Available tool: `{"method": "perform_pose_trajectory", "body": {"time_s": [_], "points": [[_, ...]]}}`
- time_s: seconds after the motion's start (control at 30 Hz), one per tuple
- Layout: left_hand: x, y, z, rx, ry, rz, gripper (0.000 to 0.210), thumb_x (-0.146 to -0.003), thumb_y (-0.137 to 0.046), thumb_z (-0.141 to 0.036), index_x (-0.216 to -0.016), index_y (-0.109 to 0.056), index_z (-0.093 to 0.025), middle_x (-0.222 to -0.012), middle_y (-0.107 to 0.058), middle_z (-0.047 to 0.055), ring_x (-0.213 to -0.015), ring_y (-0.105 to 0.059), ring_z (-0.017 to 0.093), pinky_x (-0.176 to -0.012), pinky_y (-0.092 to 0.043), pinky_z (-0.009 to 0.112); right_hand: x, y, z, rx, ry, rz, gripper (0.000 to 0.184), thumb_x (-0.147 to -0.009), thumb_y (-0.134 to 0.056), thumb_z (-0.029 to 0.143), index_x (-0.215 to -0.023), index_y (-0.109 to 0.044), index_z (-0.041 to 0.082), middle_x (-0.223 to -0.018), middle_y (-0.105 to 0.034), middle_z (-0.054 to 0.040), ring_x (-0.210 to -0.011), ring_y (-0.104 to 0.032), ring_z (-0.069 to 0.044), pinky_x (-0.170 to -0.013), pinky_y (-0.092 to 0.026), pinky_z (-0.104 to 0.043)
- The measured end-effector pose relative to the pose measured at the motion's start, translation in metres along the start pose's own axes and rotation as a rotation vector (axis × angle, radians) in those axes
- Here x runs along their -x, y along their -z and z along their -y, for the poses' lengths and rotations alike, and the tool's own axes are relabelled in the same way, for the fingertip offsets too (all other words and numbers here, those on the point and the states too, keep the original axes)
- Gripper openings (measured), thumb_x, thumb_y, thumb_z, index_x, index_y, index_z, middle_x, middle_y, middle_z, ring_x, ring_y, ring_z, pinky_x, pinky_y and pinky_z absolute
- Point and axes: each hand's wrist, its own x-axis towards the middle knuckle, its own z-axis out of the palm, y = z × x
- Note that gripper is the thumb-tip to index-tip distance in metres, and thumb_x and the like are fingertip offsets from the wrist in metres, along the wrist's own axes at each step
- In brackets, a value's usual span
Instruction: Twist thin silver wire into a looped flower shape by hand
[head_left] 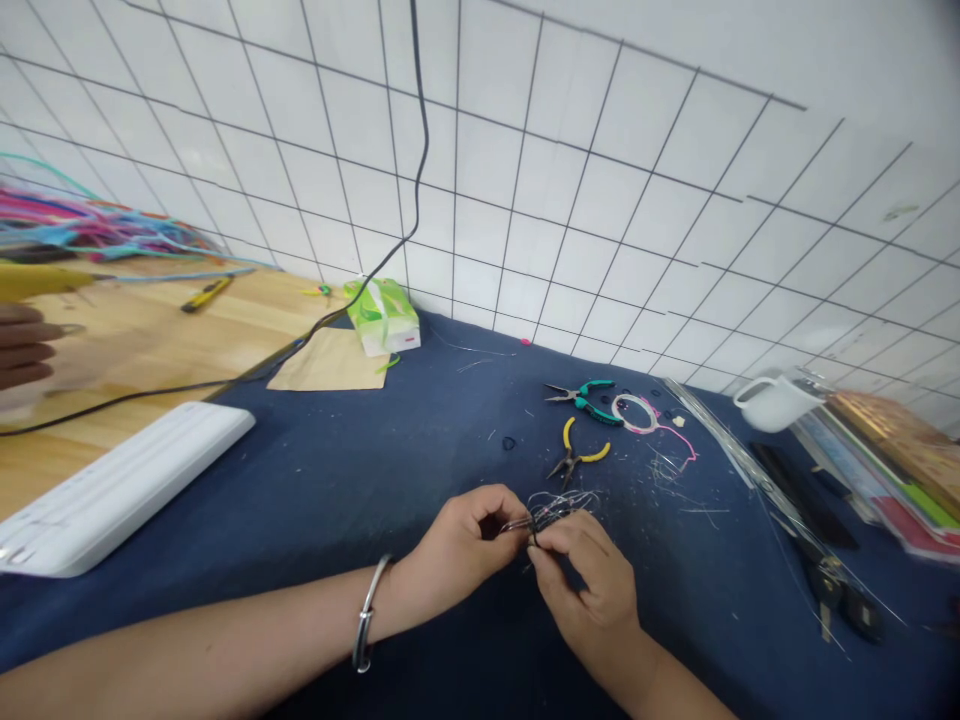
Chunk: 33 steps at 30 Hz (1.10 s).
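Observation:
Low in the middle of the view, both hands meet at a bundle of thin wires (559, 504), silvery and looped, fanning out behind the fingers. My left hand (476, 535), with a silver bangle on its wrist, pinches the bundle's left end. Thumb and forefinger of my right hand (592, 570) are pressed together at a dark, thin strand around the bundle's middle; my fingers partly hide it. Just beyond the hands lie yellow-handled pliers (574, 455), jaws towards me. Farther back are green-handled pliers (585, 398), beside a pale ring-shaped spool (634, 413) with pink cord.
Wire offcuts (667, 470) and long straight wires (712, 430) lie to the right, near a white mug (780, 400) and keys (829, 590). A white power strip (135, 485) and tissue pack (382, 315) stand left. Another person's hand (22, 345) shows at the left edge.

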Motion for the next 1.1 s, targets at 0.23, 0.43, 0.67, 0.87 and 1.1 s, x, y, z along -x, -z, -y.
{"method": "perform_pose_trajectory", "body": {"time_s": [0.23,0.43,0.67,0.87,1.1], "points": [[-0.0007,0.0002,-0.0033,-0.029,0.015,-0.009,0.002,-0.071,-0.054,-0.013,-0.069,-0.055,-0.014,-0.064,-0.053,-0.002,-0.059,-0.045,0.008,-0.056,-0.037,0.02,-0.0012,0.0015,-0.0006,-0.048,-0.14,-0.017,0.011,-0.08,-0.051,0.014,-0.076,-0.059,0.019,-0.071,-0.058,-0.0022,-0.066,-0.054,-0.014,-0.064,-0.046,-0.028],[-0.0003,-0.0005,-0.0034,-0.044,0.02,-0.007,0.003,-0.071,-0.053,-0.013,-0.07,-0.056,-0.014,-0.064,-0.054,-0.002,-0.059,-0.046,0.009,-0.055,-0.037,0.02,-0.002,0.0036,-0.0016,-0.087,-0.233,-0.052,0.009,-0.08,-0.052,0.018,-0.075,-0.059,0.018,-0.07,-0.057,-0.0013,-0.063,-0.053,-0.013,-0.059,-0.044,-0.025],[0.001,-0.0007,-0.0029,-0.078,0.0,-0.011,0.003,-0.071,-0.054,-0.013,-0.068,-0.055,-0.014,-0.062,-0.053,-0.002,-0.058,-0.046,0.008,-0.054,-0.037,0.019,-0.0016,0.0036,-0.0029,-0.08,-0.315,-0.062,0.01,-0.081,-0.053,0.021,-0.074,-0.059,0.019,-0.067,-0.056,0.0005,-0.059,-0.05,-0.012,-0.056,-0.04,-0.023],[0.0018,-0.0002,-0.0058,-0.113,0.009,-0.003,0.004,-0.071,-0.053,-0.014,-0.068,-0.055,-0.014,-0.063,-0.053,-0.002,-0.059,-0.046,0.009,-0.055,-0.037,0.02,-0.0014,0.004,-0.0063,-0.085,-0.417,-0.095,0.01,-0.081,-0.054,0.025,-0.075,-0.06,0.019,-0.066,-0.056,0.0009,-0.059,-0.05,-0.012,-0.056,-0.04,-0.023],[0.0019,-0.0011,-0.0034,-0.028,0.036,0.016,0.005,-0.071,-0.055,-0.015,-0.068,-0.051,-0.014,-0.061,-0.051,-0.003,-0.056,-0.043,0.007,-0.053,-0.035,0.019,-0.0034,0.0045,-0.0028,-0.316,-0.524,-0.142,0.007,-0.079,-0.056,0.023,-0.08,-0.059,0.017,-0.065,-0.056,0.001,-0.054,-0.052,-0.011,-0.056,-0.044,-0.024]]}}
